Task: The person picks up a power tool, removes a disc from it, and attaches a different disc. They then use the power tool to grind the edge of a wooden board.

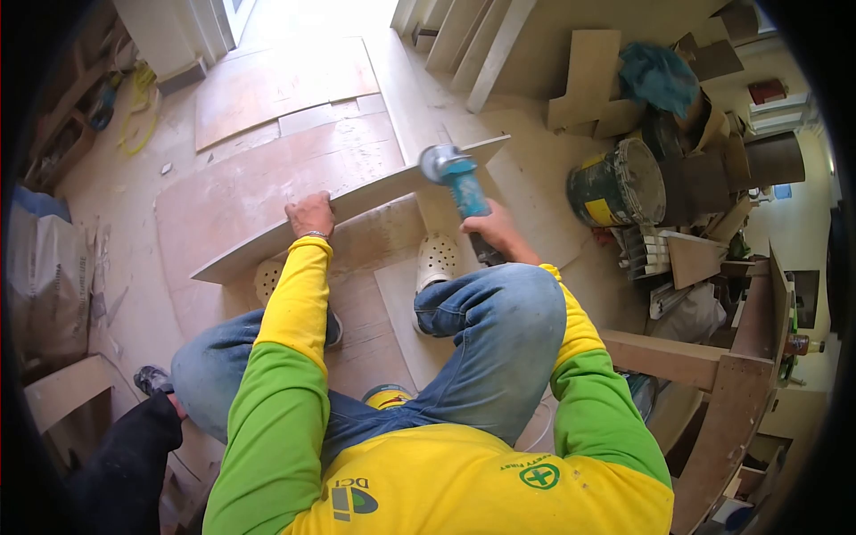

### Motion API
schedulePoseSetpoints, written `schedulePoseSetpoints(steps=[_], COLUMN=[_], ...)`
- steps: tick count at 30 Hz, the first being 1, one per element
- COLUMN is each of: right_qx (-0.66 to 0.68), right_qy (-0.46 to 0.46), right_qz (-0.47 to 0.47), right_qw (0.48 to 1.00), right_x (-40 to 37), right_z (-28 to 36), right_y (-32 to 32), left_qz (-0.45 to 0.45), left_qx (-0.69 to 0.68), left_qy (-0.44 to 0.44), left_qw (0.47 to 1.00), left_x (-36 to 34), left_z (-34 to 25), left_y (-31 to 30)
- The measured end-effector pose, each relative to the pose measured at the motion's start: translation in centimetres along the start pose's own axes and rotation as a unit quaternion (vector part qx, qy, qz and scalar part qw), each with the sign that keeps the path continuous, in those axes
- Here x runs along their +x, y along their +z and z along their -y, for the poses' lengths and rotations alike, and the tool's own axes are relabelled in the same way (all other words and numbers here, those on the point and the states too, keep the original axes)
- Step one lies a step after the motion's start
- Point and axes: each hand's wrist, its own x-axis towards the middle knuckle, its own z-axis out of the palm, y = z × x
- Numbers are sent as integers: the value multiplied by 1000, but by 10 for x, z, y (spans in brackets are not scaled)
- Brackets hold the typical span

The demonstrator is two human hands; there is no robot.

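Note:
My left hand (310,215) is closed over the upper edge of a long, narrow panel (374,190), which stands on its edge across the space in front of my feet. In my right hand (499,230) is a teal angle grinder (465,185), gripped by its dark rear body. The grinder's head and disc are at the panel's right part, close to its top edge; whether the disc touches the panel I cannot tell. My cream clogs (437,259) are just behind the panel.
Thin boards (285,89) lie on the floor ahead. A dark bucket (617,183) stands at the right beside scrap boards and a teal cloth (658,78). A wooden frame (669,355) is at the lower right. Another person's dark-clothed leg (134,455) shows at the lower left.

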Motion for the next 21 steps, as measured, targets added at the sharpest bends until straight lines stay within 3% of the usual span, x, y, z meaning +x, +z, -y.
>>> schedulePoseSetpoints(steps=[3, 7, 13, 21], right_qx=[30, 31, 139, 85], right_qy=[35, 20, 18, -1], right_qz=[-46, -71, -104, -127], right_qw=[998, 997, 985, 988], right_x=[3, 1, -24, -67], right_z=[-8, -13, -20, 2], right_y=[-23, -44, -71, -110], left_qz=[0, -6, -28, -31], left_qx=[-4, -15, -53, -85], left_qy=[-3, -23, -14, 17], left_qw=[1000, 1000, 998, 996], left_x=[-2, -7, -9, 5], left_z=[0, -6, -20, -98], left_y=[-1, -1, 5, 3])
